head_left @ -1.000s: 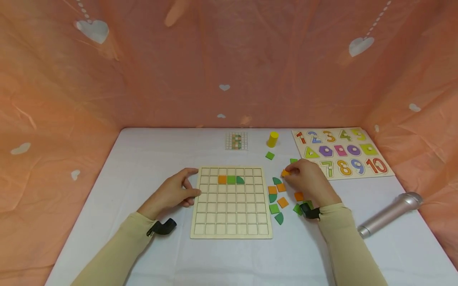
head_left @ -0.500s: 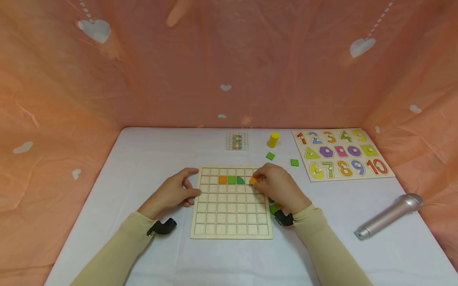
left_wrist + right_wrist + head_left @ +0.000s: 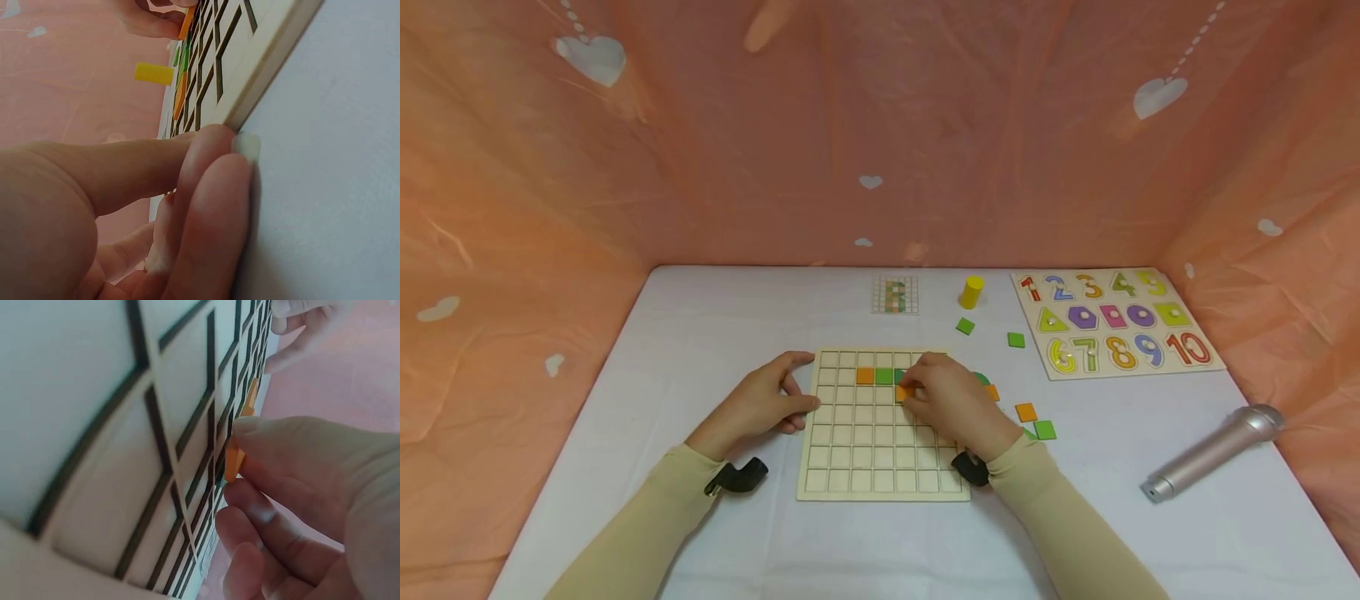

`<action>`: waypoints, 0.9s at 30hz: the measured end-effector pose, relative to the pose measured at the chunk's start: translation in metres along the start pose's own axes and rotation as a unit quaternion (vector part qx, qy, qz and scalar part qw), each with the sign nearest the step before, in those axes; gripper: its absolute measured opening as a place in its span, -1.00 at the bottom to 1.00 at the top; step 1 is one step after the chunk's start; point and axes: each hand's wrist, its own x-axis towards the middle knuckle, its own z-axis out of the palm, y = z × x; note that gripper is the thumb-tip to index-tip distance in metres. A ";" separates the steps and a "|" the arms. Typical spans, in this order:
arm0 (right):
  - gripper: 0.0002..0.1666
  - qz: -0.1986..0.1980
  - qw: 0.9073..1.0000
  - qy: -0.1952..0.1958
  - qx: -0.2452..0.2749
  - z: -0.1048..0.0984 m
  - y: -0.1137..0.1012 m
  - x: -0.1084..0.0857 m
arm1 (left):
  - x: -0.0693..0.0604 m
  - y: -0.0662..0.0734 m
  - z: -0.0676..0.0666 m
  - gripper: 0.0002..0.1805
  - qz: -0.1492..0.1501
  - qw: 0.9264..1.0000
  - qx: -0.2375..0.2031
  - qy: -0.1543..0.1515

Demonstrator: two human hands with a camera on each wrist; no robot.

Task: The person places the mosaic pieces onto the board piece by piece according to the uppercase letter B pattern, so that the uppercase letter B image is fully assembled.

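A pale wooden grid board (image 3: 883, 457) lies on the table. My left hand (image 3: 767, 398) holds its left edge, thumb and fingertips against the rim. My right hand (image 3: 958, 404) is over the board's upper right part and pinches an orange square tile (image 3: 234, 461) between thumb and fingers, just below the green quarter-circle tile (image 3: 898, 377). That tile is partly hidden by the fingers. Left of it in the same row sit a green square tile (image 3: 884, 376) and an orange square tile (image 3: 865, 376).
Loose tiles lie right of the board, among them an orange square (image 3: 1026, 412) and a green square (image 3: 1045, 430); my right arm hides some. Behind are a pattern card (image 3: 895, 296) and a yellow cylinder (image 3: 972, 292). Rightward are a number puzzle board (image 3: 1112, 325) and a microphone (image 3: 1213, 454).
My right hand has carried an orange square tile from the loose pile leftward over the board, to just below the green quarter-circle. My left hand has stayed at the board's edge.
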 end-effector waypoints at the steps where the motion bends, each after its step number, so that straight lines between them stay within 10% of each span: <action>1: -0.81 -0.002 1.000 -0.001 -0.003 0.001 0.000 0.000 | 0.000 0.000 0.000 -0.14 0.001 1.000 0.001 0.000; 27: -0.82 0.000 1.000 -0.002 -0.020 0.003 -0.003 0.000 | 0.000 0.000 0.001 -0.13 -0.004 1.000 0.008 0.003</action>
